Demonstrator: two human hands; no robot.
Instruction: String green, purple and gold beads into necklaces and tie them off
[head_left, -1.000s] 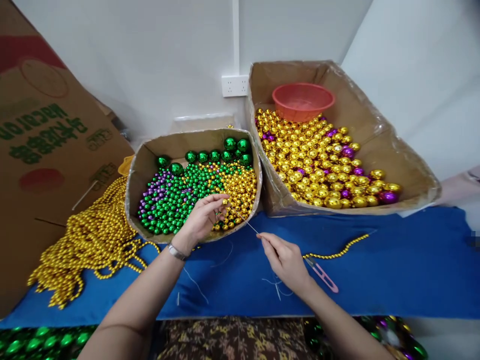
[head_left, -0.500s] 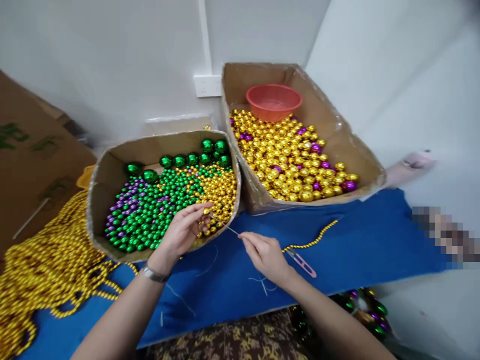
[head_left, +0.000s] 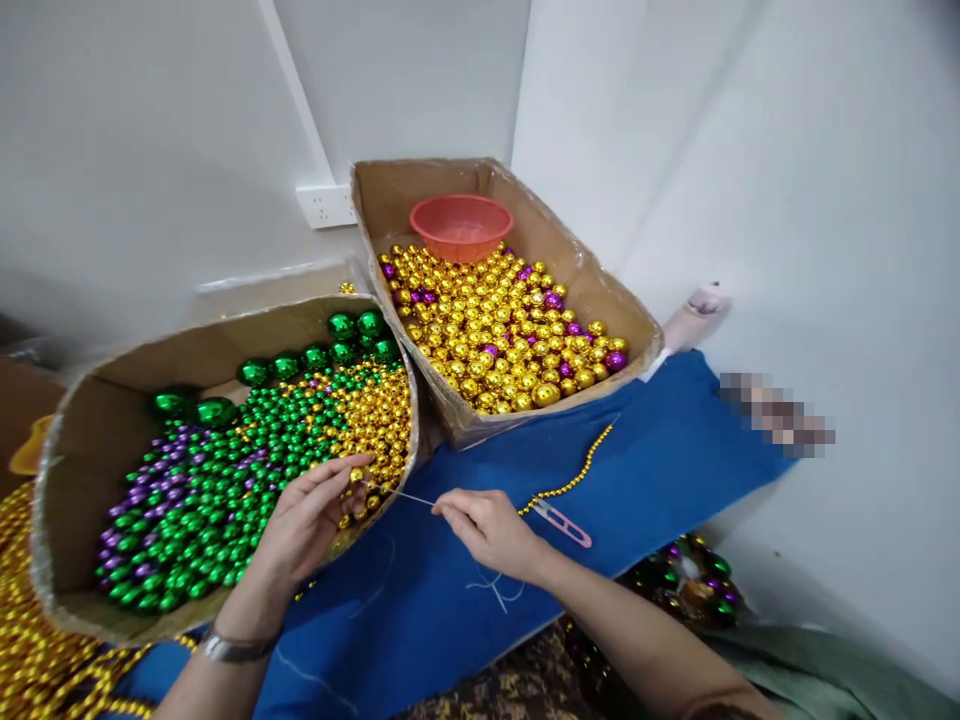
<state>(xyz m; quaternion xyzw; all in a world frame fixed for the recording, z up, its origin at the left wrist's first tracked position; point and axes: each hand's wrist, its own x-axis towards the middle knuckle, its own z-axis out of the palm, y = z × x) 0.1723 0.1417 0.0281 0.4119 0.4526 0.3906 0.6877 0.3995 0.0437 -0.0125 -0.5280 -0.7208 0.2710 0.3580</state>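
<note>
My left hand [head_left: 311,520] hovers over the near edge of a cardboard box [head_left: 71,450] filled with green, purple and gold beads, its fingers pinched on a small gold bead [head_left: 358,476]. My right hand [head_left: 487,528] pinches a thin needle [head_left: 405,494] whose tip points at that bead. A short strand of gold beads [head_left: 574,475] trails from the right hand across the blue cloth [head_left: 660,450]. Pink thread snips [head_left: 562,522] lie just right of the right hand.
A second cardboard box [head_left: 592,285] holds larger gold and purple balls and a red plastic bowl [head_left: 461,222]. Piled gold bead strands [head_left: 30,650] lie at the left. More mixed beads [head_left: 694,585] sit below the table edge at the right. White walls close the corner.
The view has swung to the right and tilted, so the boxes have shifted left. Both hands keep the same pinch, the left one lower on the box's near edge.
</note>
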